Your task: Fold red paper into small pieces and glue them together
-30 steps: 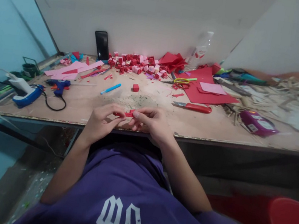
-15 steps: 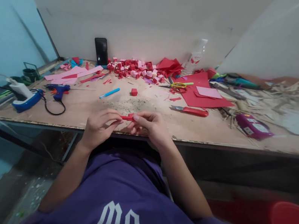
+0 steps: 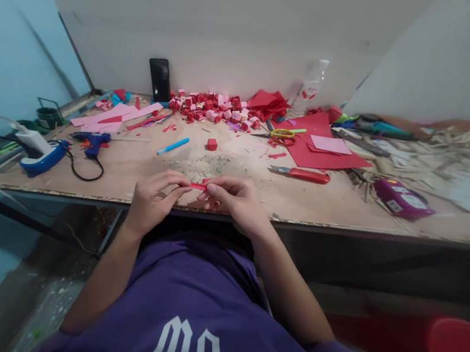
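Note:
Between my two hands, just above the table's front edge, is a narrow red paper strip (image 3: 198,186). My left hand (image 3: 159,196) pinches its left end between thumb and fingertips. The fingers of my right hand (image 3: 233,200) are closed on the other end, with the thumb on top, and hide part of it. A bit of red shows just behind the strip by my right fingertips; its shape is mostly hidden. A small red cube (image 3: 212,144) sits on the table beyond my hands, among scattered dark crumbs.
At the back lies a heap of red and pink cubes (image 3: 210,107) beside a phone (image 3: 159,80). A blue pen (image 3: 173,146), glue gun (image 3: 94,143) and power strip (image 3: 44,158) are left. Scissors (image 3: 281,135), red paper (image 3: 311,153), a red-handled cutter (image 3: 307,175) and a purple pack (image 3: 401,199) are right.
My hands keep their hold on the red strip and have shifted only slightly; my right fingers have moved a little to the left along it. The things on the table stay put.

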Motion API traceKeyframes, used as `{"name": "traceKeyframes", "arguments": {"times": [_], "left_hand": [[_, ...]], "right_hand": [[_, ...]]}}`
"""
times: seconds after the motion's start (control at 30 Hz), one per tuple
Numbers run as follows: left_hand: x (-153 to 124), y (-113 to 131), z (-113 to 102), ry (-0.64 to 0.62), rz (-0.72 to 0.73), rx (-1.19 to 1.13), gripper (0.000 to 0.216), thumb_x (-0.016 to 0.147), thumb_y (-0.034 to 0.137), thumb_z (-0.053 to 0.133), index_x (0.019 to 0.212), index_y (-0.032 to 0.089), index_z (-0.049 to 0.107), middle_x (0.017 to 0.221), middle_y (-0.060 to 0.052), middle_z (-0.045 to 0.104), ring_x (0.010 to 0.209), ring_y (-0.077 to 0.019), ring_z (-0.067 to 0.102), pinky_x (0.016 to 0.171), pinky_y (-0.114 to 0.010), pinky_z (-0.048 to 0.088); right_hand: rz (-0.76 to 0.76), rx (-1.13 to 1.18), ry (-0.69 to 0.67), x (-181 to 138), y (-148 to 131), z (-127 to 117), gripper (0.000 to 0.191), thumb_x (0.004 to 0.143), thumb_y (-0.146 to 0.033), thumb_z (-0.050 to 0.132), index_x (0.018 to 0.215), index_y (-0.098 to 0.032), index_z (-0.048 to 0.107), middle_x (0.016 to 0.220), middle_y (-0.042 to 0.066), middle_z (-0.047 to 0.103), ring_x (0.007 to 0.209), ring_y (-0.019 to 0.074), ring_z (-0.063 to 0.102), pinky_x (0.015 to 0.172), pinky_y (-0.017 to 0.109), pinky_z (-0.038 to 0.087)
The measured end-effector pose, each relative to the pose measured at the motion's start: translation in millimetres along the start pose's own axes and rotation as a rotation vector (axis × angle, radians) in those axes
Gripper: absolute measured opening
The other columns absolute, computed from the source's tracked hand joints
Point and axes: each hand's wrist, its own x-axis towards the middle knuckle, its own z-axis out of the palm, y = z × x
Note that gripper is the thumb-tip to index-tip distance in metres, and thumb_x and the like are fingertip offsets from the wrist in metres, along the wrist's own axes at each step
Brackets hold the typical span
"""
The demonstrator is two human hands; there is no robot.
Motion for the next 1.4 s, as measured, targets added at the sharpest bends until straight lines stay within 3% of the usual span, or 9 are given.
{"name": "traceKeyframes", "arguments": {"times": [0.2,0.43,0.5,0.6,0.67,0.73,1.1,1.4], "left_hand": [[1.6,-1.2,-0.6,-0.020,0.037,0.001,0.005,0.094,0.023,0.070,0.091,0.021,0.073,0.090,-0.004,0.077,0.088,-0.0177,0.071,0.085,-0.031,0.058],[-0.9,-2.5,0.6,-0.128,0.138,-0.096,0.011,0.097,0.019,0.065,0.092,0.021,0.075,0.095,-0.005,0.077,0.087,-0.0154,0.072,0.080,-0.027,0.057],[-0.3,-1.3,0.0,-0.117,0.090,-0.129,0.005,0.094,0.021,0.070,0.093,0.021,0.075,0.094,-0.005,0.077,0.086,-0.0155,0.072,0.080,-0.027,0.057],[1.5,0.0,-1.4,-0.068,-0.168,-0.206,0.017,0.087,0.032,0.080,0.095,0.019,0.074,0.087,-0.004,0.076,0.078,-0.0158,0.070,0.073,-0.027,0.058],[3.2,0.1,-1.9,-0.124,-0.334,-0.274,0.023,0.085,0.039,0.081,0.092,0.017,0.076,0.083,-0.004,0.076,0.071,-0.0155,0.069,0.065,-0.026,0.057],[4.8,-0.2,-1.7,-0.198,-0.409,-0.333,0.022,0.086,0.039,0.079,0.087,0.017,0.077,0.081,-0.004,0.076,0.069,-0.0156,0.068,0.062,-0.025,0.056],[6.3,-1.1,-0.4,-0.232,-0.535,-0.533,0.019,0.081,0.034,0.083,0.083,0.015,0.078,0.073,-0.002,0.074,0.061,-0.0136,0.068,0.059,-0.024,0.058],[7.3,1.0,-3.0,-0.247,-0.469,-0.476,0.016,0.082,0.028,0.080,0.072,0.016,0.076,0.068,-0.002,0.072,0.062,-0.0116,0.064,0.059,-0.020,0.051]], "right_hand": [[-0.023,-0.015,0.011,-1.7,-2.8,0.6,0.027,0.085,-0.042,0.079,0.089,-0.015,0.077,0.082,0.007,0.080,0.060,0.0128,0.067,0.059,0.025,0.052],[0.006,-0.181,-0.170,1.0,-5.2,0.5,0.026,0.090,-0.040,0.074,0.085,-0.015,0.079,0.080,0.008,0.080,0.064,0.0143,0.070,0.062,0.025,0.052],[0.007,-0.163,-0.149,2.5,-4.9,0.9,0.028,0.089,-0.042,0.075,0.082,-0.015,0.078,0.079,0.008,0.079,0.063,0.0134,0.069,0.060,0.024,0.051],[-0.001,-0.106,-0.087,3.5,-4.2,3.1,0.029,0.087,-0.043,0.077,0.084,-0.015,0.078,0.078,0.007,0.079,0.062,0.0128,0.068,0.059,0.024,0.051],[-0.020,-0.093,-0.073,3.3,-3.8,5.4,0.028,0.087,-0.043,0.078,0.087,-0.015,0.078,0.079,0.006,0.079,0.063,0.0130,0.069,0.060,0.024,0.053],[-0.046,-0.104,-0.082,2.7,-3.6,7.3,0.027,0.087,-0.042,0.078,0.088,-0.016,0.078,0.079,0.005,0.079,0.065,0.0133,0.070,0.063,0.025,0.054],[-0.051,-0.157,-0.132,3.6,-0.6,5.4,0.032,0.089,-0.047,0.075,0.084,-0.016,0.077,0.078,0.007,0.079,0.069,0.0161,0.072,0.069,0.028,0.057],[-0.088,-0.215,-0.118,3.3,3.8,5.2,0.027,0.091,-0.040,0.072,0.084,-0.015,0.077,0.077,0.007,0.079,0.071,0.0181,0.074,0.072,0.030,0.059]]}}
